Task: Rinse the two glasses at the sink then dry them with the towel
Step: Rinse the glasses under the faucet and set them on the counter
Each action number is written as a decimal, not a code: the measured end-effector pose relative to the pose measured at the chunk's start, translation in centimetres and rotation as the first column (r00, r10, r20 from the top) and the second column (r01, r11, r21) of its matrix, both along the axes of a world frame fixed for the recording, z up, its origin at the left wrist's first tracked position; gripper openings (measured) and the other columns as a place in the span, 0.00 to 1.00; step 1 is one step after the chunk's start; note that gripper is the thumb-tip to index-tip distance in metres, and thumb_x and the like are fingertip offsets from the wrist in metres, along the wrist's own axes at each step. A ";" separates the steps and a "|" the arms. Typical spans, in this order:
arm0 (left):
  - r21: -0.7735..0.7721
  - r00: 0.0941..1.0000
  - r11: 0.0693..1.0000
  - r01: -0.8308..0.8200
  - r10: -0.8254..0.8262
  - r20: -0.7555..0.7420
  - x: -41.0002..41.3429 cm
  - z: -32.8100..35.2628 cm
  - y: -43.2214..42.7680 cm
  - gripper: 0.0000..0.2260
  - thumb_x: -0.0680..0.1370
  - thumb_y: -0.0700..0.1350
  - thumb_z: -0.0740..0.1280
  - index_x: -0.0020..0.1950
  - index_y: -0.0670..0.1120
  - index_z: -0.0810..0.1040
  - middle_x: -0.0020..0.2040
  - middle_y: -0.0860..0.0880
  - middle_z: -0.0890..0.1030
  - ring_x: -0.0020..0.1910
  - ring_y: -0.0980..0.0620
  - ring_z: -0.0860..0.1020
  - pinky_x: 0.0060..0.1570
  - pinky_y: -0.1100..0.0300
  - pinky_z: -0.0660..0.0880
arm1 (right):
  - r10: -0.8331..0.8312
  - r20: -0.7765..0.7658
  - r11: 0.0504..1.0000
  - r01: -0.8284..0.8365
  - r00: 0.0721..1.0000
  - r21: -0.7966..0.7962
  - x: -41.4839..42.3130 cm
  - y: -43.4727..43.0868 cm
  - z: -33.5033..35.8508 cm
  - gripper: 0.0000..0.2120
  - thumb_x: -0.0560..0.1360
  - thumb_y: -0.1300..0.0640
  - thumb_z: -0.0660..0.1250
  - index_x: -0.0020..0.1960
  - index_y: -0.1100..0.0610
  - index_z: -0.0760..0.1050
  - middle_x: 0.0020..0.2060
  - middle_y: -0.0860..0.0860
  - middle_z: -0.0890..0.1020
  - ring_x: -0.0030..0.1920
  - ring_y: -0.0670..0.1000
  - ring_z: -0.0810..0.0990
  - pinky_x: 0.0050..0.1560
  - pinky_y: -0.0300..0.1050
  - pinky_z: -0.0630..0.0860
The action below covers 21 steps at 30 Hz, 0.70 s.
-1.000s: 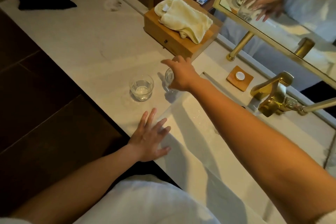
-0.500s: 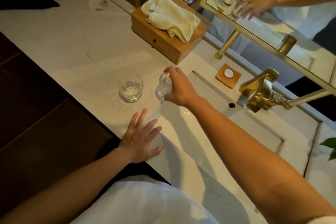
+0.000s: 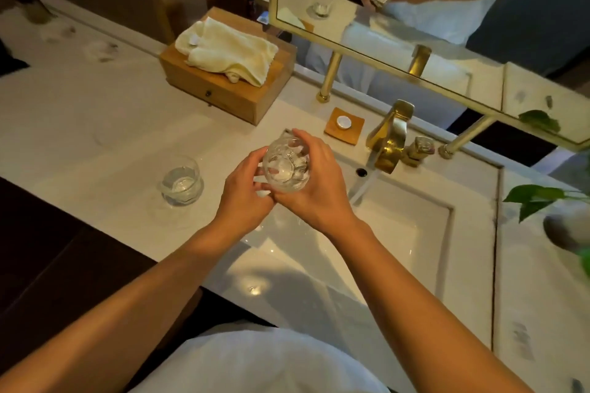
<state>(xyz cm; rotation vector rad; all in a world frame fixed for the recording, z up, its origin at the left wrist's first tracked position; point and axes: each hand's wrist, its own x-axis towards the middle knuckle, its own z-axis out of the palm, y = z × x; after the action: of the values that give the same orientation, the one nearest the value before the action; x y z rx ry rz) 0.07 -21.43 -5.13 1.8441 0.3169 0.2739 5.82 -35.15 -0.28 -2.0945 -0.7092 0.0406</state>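
I hold a clear cut glass (image 3: pixel 286 167) in both hands over the left end of the white sink (image 3: pixel 412 233). My right hand (image 3: pixel 314 188) wraps its right side and my left hand (image 3: pixel 244 195) cups its left side. The glass's mouth faces me. A second clear glass (image 3: pixel 182 180) stands upright on the counter to the left, apart from my hands. A cream towel (image 3: pixel 228 53) lies crumpled on a wooden box (image 3: pixel 230 96) at the back. Water streams from the gold faucet (image 3: pixel 388 143) into the basin, right of the held glass.
A wooden coaster with a white cap (image 3: pixel 344 125) sits behind the sink. A gold-framed mirror (image 3: pixel 415 25) on gold posts stands along the back. Green plant leaves (image 3: pixel 539 198) hang at the right. The counter's front edge (image 3: pixel 95 223) drops to a dark floor.
My right hand lifted the glass off the counter and brought it over the sink. My left hand left the counter edge and joined on the glass. The view shifted right.
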 end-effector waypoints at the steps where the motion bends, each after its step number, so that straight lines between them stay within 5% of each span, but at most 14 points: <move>1: 0.029 1.000 0.999 0.013 -0.013 0.015 0.4 0.4 -0.4 0.32 0.68 0.32 0.76 0.67 0.54 0.73 0.57 0.54 0.80 0.55 0.61 0.79 0.42 0.73 0.75 | -0.028 0.008 0.999 0.028 1.000 0.033 -0.2 -0.5 0.2 0.44 0.63 0.49 0.83 0.73 0.57 0.67 0.65 0.55 0.76 0.65 0.55 0.75 0.63 0.55 0.76; 7: 0.052 0.998 0.997 0.050 -0.052 0.040 3.2 2.7 -3.0 0.28 0.70 0.43 0.79 0.64 0.58 0.71 0.51 0.64 0.78 0.49 0.68 0.79 0.41 0.78 0.72 | -0.223 0.021 0.954 0.214 0.975 0.212 -0.3 -3.3 1.0 0.41 0.63 0.53 0.84 0.70 0.60 0.69 0.64 0.55 0.77 0.62 0.49 0.77 0.61 0.44 0.78; 12: 0.021 0.989 0.990 0.137 -0.138 0.047 4.5 2.5 -5.9 0.27 0.68 0.48 0.81 0.61 0.60 0.73 0.48 0.65 0.80 0.49 0.73 0.78 0.41 0.78 0.73 | -0.306 -0.018 0.924 0.302 0.952 0.234 -0.4 -5.4 0.2 0.40 0.64 0.55 0.83 0.71 0.59 0.70 0.66 0.54 0.77 0.64 0.49 0.76 0.63 0.48 0.77; 15: 0.028 0.982 0.982 0.189 -0.189 0.021 4.8 1.5 -6.9 0.31 0.66 0.51 0.82 0.65 0.62 0.73 0.52 0.65 0.82 0.52 0.65 0.80 0.45 0.72 0.77 | -0.335 -0.110 0.892 0.352 0.936 0.284 -0.7 -6.9 -0.7 0.38 0.65 0.52 0.83 0.70 0.46 0.68 0.65 0.45 0.77 0.65 0.47 0.76 0.63 0.44 0.77; 17: 0.044 0.976 0.975 0.219 -0.219 -0.004 5.0 0.9 -7.3 0.32 0.66 0.50 0.82 0.61 0.72 0.70 0.51 0.73 0.79 0.52 0.71 0.78 0.40 0.75 0.76 | -0.364 -0.204 0.859 0.413 0.909 0.303 -1.0 -7.6 -1.4 0.36 0.65 0.51 0.82 0.67 0.38 0.68 0.62 0.34 0.76 0.64 0.43 0.76 0.61 0.39 0.78; 21: 0.080 0.955 0.952 0.296 -0.291 -0.062 5.2 -0.4 -8.3 0.32 0.68 0.52 0.81 0.58 0.77 0.67 0.50 0.80 0.74 0.53 0.77 0.73 0.36 0.80 0.71 | -0.395 -0.306 0.820 0.483 0.866 0.307 -1.3 -9.3 -3.7 0.35 0.67 0.59 0.81 0.68 0.46 0.70 0.60 0.32 0.78 0.63 0.41 0.77 0.56 0.32 0.77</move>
<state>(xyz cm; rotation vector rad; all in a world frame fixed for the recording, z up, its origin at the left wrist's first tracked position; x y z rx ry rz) 5.24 -29.71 -5.55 1.9579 0.0611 0.0366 4.53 -44.41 -3.97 -1.7936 -0.0620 -0.1050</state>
